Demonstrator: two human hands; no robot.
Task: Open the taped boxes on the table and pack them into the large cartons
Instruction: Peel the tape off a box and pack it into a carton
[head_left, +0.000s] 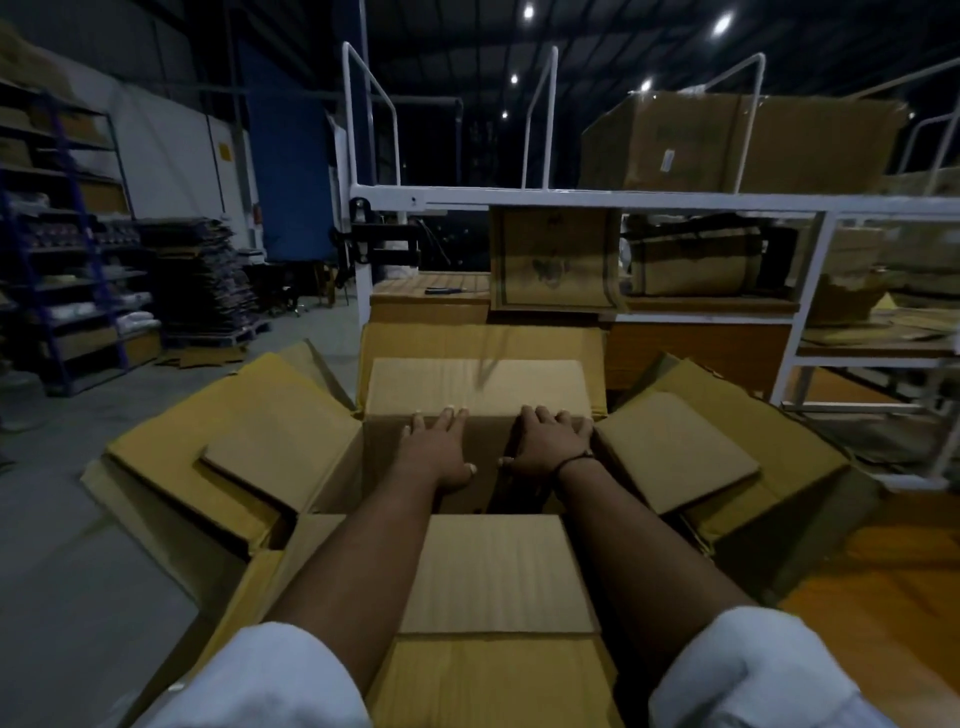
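1. A large carton (322, 483) stands open on the floor below the camera, its four flaps folded outward: left (228, 431), right (727, 431), far (483, 340) and near (498, 680).
2. Both bare forearms reach down into the carton from white sleeves (270, 675).
3. The left hand (436, 447) lies flat with fingers spread on the near face of a brown box (478, 387) inside the carton, fingertips at the box's top edge; it grips nothing.
4. The right hand (550, 441) presses the same box just beside the left, fingers spread over the top edge, thumb pointing left; it also lies open. A dark band (574, 461) circles its wrist.
5. The box sits against the carton's far wall, its top about level with the carton's rim. Whether tape remains on it cannot be told.
6. A flat cardboard sheet rests on the left flap (275, 457) and another on the right flap (675, 452).
7. Behind the carton is a wooden table (431, 301) within a white frame (571, 198), with a dark tool (445, 290) lying on it.
8. More cartons (737, 145) sit on top of the frame and under it.
9. Blue shelving (67, 234) and stacked flat cardboard (208, 280) stand far left.
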